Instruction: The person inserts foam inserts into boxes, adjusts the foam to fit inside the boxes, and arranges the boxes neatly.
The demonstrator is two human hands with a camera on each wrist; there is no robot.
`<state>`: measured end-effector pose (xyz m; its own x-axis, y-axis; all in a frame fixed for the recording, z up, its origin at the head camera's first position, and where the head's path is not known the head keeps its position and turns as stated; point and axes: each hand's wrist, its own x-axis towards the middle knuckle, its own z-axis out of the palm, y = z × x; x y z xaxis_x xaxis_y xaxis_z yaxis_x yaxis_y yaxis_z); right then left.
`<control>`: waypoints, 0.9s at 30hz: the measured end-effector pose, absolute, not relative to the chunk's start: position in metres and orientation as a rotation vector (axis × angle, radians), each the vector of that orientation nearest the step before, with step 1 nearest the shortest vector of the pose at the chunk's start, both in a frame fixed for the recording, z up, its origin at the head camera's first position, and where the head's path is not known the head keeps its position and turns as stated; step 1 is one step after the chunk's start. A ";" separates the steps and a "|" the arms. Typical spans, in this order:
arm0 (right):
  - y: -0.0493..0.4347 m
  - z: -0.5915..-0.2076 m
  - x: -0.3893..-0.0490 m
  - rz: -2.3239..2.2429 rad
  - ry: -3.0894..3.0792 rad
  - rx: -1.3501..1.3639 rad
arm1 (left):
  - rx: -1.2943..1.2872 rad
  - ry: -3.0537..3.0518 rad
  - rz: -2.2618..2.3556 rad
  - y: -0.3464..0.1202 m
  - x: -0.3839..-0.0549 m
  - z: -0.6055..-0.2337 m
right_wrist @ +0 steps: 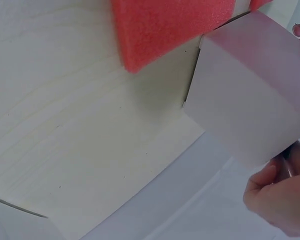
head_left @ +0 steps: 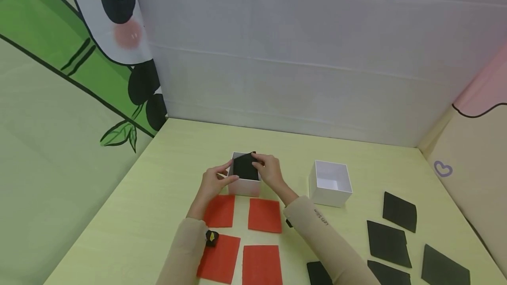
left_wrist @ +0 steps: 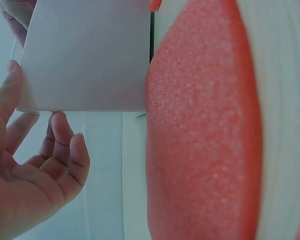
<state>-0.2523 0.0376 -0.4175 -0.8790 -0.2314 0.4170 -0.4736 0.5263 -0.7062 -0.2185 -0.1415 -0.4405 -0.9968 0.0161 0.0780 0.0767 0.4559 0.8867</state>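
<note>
A white open-topped box point(head_left: 242, 188) stands at the middle of the table, just beyond the red foam squares. My left hand point(head_left: 211, 184) holds its left side, thumb on the front rim and fingers along the side wall. A black foam square point(head_left: 244, 167) lies tilted in the box's opening. Its upper right corner is pinched between the thumb and fingers of my right hand point(head_left: 271, 171), at the box's right rim. In the left wrist view, the box's front wall point(left_wrist: 90, 60) shows with the left fingers against its edge. The box hides the foam's lower part.
A second white box point(head_left: 330, 196) stands open to the right. Several red foam squares point(head_left: 264, 215) lie in front of the first box, under and beside the left forearm. More black foam squares point(head_left: 389, 243) are spread over the table's right side. A white cloth wall point(head_left: 301, 78) rises behind.
</note>
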 end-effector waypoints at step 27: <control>0.047 -0.422 -0.246 0.641 -2.608 0.747 | -0.084 -2.620 -1.600 -0.141 -0.217 -0.440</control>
